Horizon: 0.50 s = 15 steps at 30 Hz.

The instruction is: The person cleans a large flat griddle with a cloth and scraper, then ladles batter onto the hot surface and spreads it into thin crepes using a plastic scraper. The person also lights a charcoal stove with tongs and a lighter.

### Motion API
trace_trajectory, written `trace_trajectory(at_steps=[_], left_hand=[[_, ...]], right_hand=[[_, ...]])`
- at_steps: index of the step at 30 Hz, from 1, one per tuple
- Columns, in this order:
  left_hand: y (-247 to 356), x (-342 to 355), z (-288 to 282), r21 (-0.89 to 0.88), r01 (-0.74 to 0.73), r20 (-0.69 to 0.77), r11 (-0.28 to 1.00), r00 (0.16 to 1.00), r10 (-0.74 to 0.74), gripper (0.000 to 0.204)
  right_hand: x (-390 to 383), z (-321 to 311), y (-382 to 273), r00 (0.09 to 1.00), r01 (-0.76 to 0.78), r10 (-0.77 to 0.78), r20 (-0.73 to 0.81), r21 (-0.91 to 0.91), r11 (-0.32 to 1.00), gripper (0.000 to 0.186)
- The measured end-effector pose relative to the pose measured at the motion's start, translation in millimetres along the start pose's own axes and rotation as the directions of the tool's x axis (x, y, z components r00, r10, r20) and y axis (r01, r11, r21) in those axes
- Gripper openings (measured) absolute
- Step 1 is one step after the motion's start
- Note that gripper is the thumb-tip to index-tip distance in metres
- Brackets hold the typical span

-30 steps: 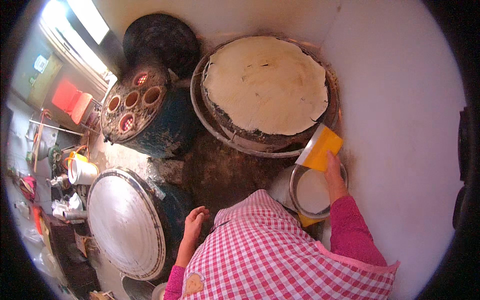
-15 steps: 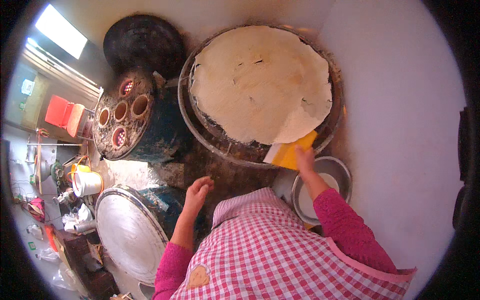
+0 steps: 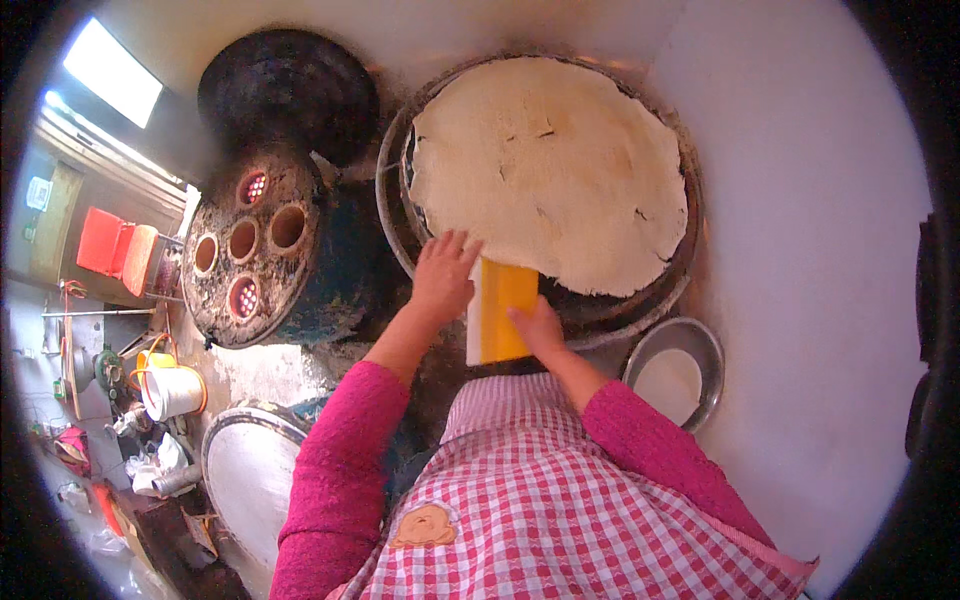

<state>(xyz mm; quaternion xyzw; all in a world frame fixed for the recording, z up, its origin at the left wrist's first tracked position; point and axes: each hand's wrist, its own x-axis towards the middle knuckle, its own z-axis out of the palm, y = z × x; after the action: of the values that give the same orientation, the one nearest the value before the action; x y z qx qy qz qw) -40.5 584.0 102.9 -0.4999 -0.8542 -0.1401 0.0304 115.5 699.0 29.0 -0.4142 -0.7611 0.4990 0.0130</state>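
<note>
A wide, thin, pale flatbread [image 3: 550, 170] with a few small tears covers a large round griddle [image 3: 597, 303], whose dark surface shows at the near edge. My right hand [image 3: 540, 328] is closed on a yellow scraper [image 3: 508, 315] with a white edge, held upright just in front of the griddle. The white edge faces left. Next to that edge, my left hand [image 3: 443, 278] reaches toward the flatbread's near-left border with its fingers stretched out, holding nothing. Whether its fingertips touch the bread I cannot tell.
A metal bowl of pale batter [image 3: 668, 385] stands right of my right forearm. To the left are a round stove [image 3: 268, 180] with several holes, two glowing, a black round lid [image 3: 288, 95], a pale round lid [image 3: 255, 470], a white bucket [image 3: 175, 392] and a red chair [image 3: 105, 240].
My right hand has brought the scraper left and nearer to me, off the bread's near edge. My left hand has risen forward to the griddle's near-left side, its fingers opening out.
</note>
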Motion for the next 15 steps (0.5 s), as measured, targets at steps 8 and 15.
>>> trace_trajectory(at_steps=[8,15], left_hand=[[-5.5,73.6,27.9,-0.072,-0.215,0.02,0.974,0.976,0.217,0.006],[-4.3,106.0,-8.9,-0.103,-0.514,-0.101,0.852,0.857,0.505,0.005]], right_hand=[[-1.2,-62.2,5.0,0.982,0.124,-0.109,0.155,-0.09,0.988,0.049],[-23.2,-101.1,-22.8,0.862,0.476,-0.414,0.293,-0.185,0.86,0.042]])
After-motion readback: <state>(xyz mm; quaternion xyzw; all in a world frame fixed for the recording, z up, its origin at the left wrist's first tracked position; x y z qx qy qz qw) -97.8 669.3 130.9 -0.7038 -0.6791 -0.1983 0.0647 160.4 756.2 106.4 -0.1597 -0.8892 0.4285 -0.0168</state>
